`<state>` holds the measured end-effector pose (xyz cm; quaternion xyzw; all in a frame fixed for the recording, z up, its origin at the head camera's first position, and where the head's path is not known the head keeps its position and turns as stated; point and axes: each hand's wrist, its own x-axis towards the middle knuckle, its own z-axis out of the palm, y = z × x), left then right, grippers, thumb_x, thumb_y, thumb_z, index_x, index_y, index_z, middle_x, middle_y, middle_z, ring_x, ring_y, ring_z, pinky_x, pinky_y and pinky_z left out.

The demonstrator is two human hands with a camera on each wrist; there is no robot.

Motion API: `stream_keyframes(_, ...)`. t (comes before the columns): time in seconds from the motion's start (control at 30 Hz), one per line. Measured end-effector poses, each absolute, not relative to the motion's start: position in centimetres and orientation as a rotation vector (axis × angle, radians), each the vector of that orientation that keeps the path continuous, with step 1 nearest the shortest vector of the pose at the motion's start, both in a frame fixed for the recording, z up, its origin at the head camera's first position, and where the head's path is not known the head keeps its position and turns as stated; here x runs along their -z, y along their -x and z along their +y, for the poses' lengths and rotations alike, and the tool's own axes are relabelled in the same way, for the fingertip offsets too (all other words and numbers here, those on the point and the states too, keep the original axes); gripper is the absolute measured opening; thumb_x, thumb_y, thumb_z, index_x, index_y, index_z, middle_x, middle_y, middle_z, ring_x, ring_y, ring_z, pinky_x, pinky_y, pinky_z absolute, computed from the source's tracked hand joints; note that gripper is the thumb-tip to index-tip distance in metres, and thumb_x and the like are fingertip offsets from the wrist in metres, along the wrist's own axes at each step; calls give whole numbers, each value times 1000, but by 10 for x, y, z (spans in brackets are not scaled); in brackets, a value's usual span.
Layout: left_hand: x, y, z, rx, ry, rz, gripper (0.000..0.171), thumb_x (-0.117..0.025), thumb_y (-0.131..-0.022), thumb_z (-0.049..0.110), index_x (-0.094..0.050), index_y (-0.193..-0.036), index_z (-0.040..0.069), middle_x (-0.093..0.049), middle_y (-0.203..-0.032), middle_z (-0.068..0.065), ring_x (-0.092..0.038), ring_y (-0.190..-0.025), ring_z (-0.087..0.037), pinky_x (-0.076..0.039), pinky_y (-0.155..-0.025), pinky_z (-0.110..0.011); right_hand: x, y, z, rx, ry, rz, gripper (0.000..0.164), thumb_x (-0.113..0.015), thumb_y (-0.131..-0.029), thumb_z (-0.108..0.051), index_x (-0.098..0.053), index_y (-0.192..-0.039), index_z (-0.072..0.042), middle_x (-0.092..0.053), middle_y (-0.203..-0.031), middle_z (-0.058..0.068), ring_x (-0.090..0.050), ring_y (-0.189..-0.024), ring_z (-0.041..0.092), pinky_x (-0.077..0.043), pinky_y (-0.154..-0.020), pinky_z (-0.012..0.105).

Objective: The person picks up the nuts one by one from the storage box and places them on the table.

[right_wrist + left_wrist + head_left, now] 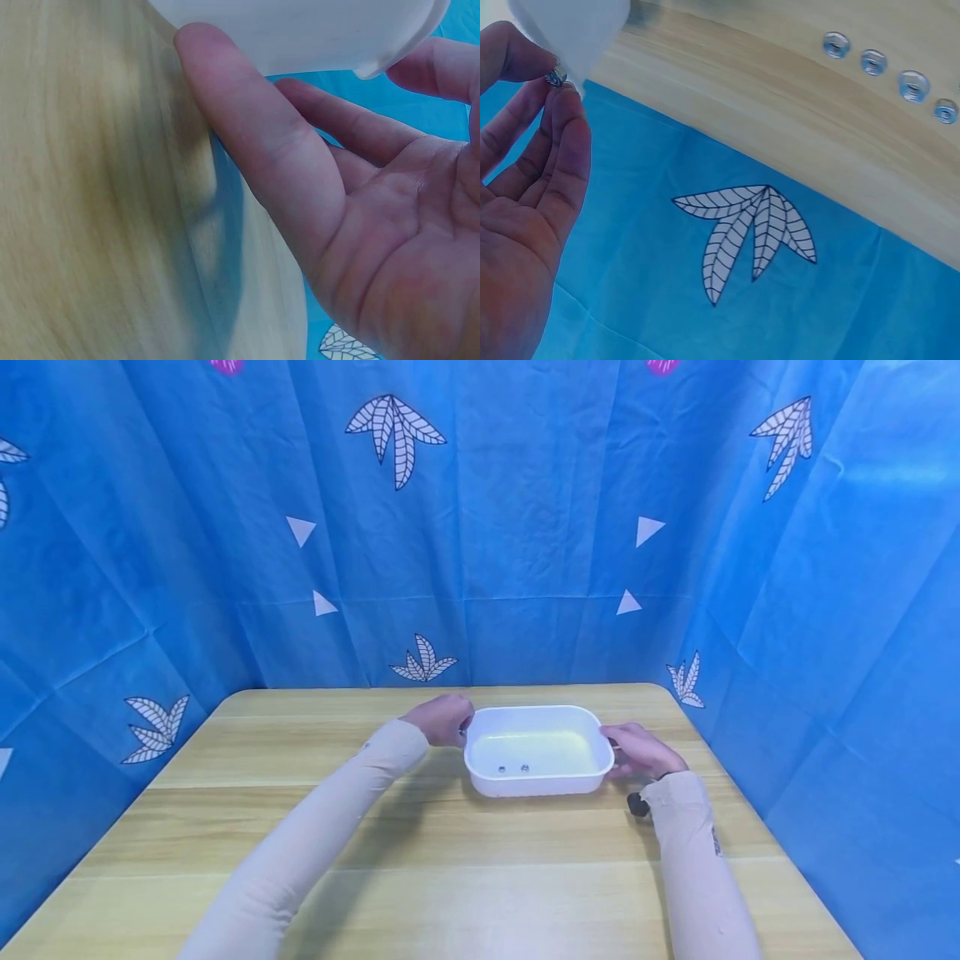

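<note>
A white plastic tub (540,787) with rounded corners is in front of me, with two small metal nuts (525,768) inside near its front wall. My left hand (441,720) is beside the tub's left end. Between thumb and fingertips it pinches a small shiny metal nut (556,76), close against the tub's white wall (577,30). My right hand (639,752) holds the tub's right end. In the right wrist view, its thumb (247,120) presses the tub's side (315,37) while another finger touches near the rim; the remaining fingers are partly hidden.
Several more shiny nuts (913,86) lie spaced out on the wooden table (487,868) in the left wrist view. Blue patterned curtain (525,527) hangs behind the table and along both sides. A small black piece (637,804) shows at my right wrist.
</note>
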<state>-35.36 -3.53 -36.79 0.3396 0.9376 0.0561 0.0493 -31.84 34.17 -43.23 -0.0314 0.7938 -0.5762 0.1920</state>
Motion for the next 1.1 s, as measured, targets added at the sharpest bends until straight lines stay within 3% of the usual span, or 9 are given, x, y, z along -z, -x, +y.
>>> stream_keyframes(0.2,372,356,-50,-175,-1068,2854,14,-76,-78,3,-65,-77,10,-64,-75,-1,-54,-68,-13,-47,-62,-23,434,318,341,1606,92,2230,52,-38,-111,-29,-48,-146,9,-65,-125,18,-68,-101,19,-63,-89,42)
stream_keyframes(0.57,378,351,-77,-194,-923,2867,14,-76,-81,3,-65,-78,10,-64,-76,-2,-57,-69,-15,-50,-64,-26,432,316,339,1622,74,2217,50,-40,-111,-28,-51,-143,8,-68,-117,12,-69,-100,19,-63,-87,42)
stream_keyframes(1.1,395,345,-124,-228,-786,2905,13,-78,-85,7,-67,-79,8,-65,-78,-4,-57,-70,-16,-50,-66,-28,428,316,340,1589,101,2214,54,-39,-111,-34,-49,-145,7,-64,-128,19,-70,-106,22,-62,-91,42)
